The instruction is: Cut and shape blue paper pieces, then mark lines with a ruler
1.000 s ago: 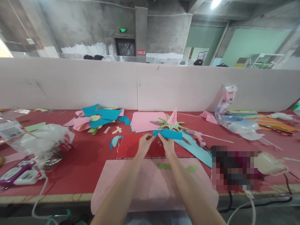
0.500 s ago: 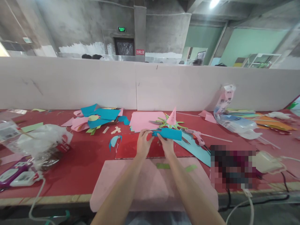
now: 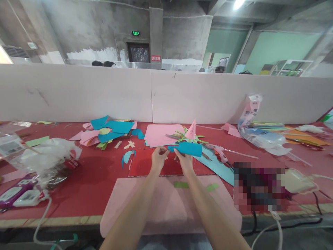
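Note:
A blue rolled piece of paper [image 3: 191, 149] is held above the red board [image 3: 145, 163], its wide end to the right. My right hand [image 3: 184, 159] grips it from below, with the thumb on its near side. The fingers of my left hand [image 3: 158, 159] are pinched together at the paper's narrow left end. Just behind the roll stands a pink paper cone [image 3: 191, 131] on a ring of green paper strips [image 3: 179, 133]. A pink glue gun [image 3: 220, 152] lies to the right of my hands, beside a light blue paper strip [image 3: 221, 170].
Pink sheets [image 3: 162, 133] are stacked behind my hands. Blue and pink scraps [image 3: 118, 127] lie to the left. Plastic bags [image 3: 41, 156] sit at far left, and a clear bag [image 3: 265, 140] at right. A white partition [image 3: 117, 93] stands along the back.
My left fingers have closed from a loose ring into a tighter pinch and shifted slightly left. More of the roll's narrow end shows. My right hand has barely moved.

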Available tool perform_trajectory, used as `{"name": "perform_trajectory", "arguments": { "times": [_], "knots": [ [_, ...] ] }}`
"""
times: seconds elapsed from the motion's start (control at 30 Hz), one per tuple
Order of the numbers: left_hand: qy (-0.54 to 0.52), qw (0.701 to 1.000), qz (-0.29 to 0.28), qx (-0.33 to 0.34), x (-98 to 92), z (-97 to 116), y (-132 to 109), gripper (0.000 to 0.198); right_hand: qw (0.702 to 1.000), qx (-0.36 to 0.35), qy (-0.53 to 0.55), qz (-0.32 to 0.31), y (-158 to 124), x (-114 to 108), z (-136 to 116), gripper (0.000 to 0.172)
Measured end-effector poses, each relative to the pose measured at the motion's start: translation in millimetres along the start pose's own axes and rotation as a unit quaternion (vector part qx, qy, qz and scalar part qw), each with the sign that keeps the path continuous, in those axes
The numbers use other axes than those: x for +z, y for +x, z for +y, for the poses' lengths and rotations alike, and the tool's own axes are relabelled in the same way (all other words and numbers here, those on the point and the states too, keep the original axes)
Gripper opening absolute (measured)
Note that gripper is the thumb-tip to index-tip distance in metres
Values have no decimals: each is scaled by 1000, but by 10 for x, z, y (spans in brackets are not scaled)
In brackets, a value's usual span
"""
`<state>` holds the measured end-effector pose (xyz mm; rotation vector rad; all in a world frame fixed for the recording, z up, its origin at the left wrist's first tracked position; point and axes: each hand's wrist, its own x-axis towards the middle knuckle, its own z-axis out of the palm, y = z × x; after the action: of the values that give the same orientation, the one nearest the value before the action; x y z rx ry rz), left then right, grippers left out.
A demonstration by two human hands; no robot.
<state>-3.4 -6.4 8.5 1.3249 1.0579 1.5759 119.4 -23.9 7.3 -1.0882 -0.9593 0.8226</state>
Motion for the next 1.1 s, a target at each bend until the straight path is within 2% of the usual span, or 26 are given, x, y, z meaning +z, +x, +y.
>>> {"name": "perform_trajectory", "arguments": {
  "times": [0.1, 0.37, 0.5, 0.6, 0.67, 0.87, 0.97, 1.1],
  "knots": [
    [-11, 1000, 11, -12, 7, 16, -1, 18, 1000, 5, 3, 6, 3, 10, 1, 33],
    [-22, 1000, -7, -10, 10, -37, 8, 12, 1000, -1, -31, 1, -37, -7, -80, 34],
    [-28, 999, -29, -16, 26, -81, 18, 20, 998, -19, -55, 17, -51, -17, -103, 33],
    [13, 998, -58, -20, 33, -87, 6, 13, 998, -26, -59, 19, -46, -21, -92, 35],
    [58, 996, -70, -20, 29, -76, -9, 19, 998, -30, -61, 15, -43, -19, -84, 36],
    [113, 992, -62, 7, 18, -1, -41, 25, 999, -12, -39, -5, -49, -16, -89, 40],
    [92, 994, -62, 4, 26, 28, -44, 25, 999, -14, -35, -3, -44, -30, -80, 39],
    [12, 998, -43, -40, 19, 72, -43, 23, 998, -28, -48, -21, -37, -33, -51, 38]
  ]
}}
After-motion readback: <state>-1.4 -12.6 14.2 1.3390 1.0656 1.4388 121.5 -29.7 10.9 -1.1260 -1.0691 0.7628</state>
